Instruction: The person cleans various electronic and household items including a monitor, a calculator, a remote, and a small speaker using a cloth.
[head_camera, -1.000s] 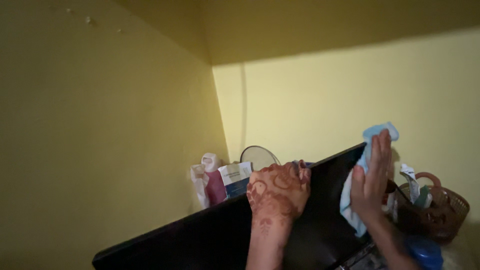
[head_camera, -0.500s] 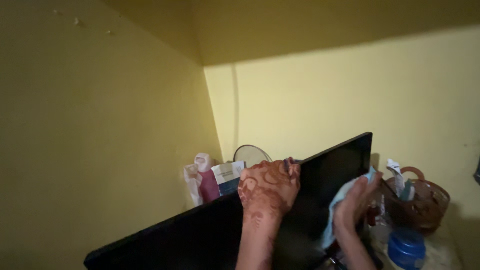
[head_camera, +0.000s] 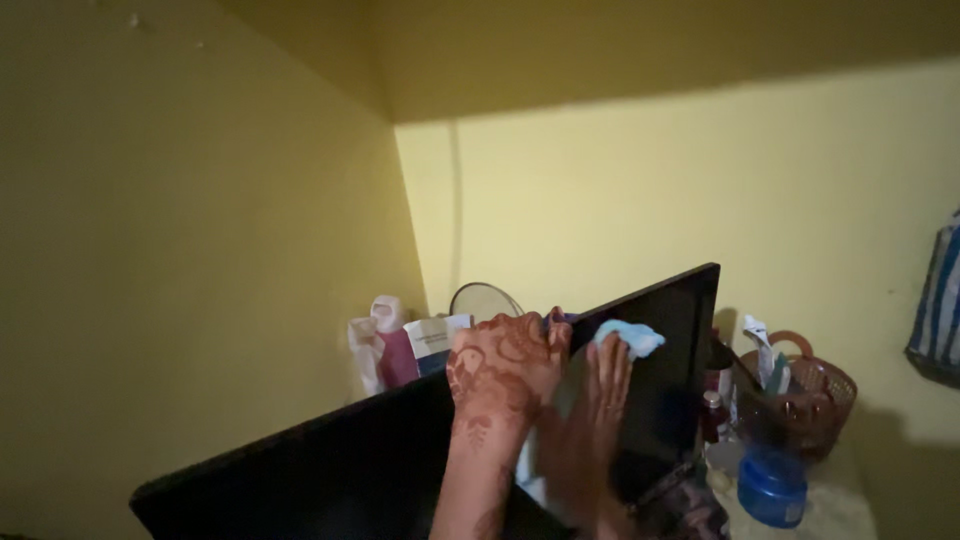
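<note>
Far left: plain yellow wall (head_camera: 180, 250), meeting the back wall in a corner. Low in that corner, behind the screen: pink bottle with white cap (head_camera: 392, 345), then small white and blue box (head_camera: 434, 340), then round mirror (head_camera: 484, 301), only upper rim visible.

In front of these: flat black screen (head_camera: 330, 470), standing on its long edge. Long axis running from lower left to upper right, top edge rising toward the far right corner; dark front face turned to the right.

On the top edge, near the middle: left hand (head_camera: 503, 370), patterned with henna, fingers curled together over the edge and clamped on the screen.

Just beside it, on the front face: right hand (head_camera: 592, 410), fingers straight and close together, pointing up, pressing flat a light blue cloth (head_camera: 628, 338) against the screen. Cloth showing above the fingertips, near the top edge.

Right of the screen, on a surface: brown woven basket (head_camera: 815, 400) with handle, holding small items; blue round jar (head_camera: 771, 487) near its front. Far right: striped bag (head_camera: 938, 310) on the wall.
</note>
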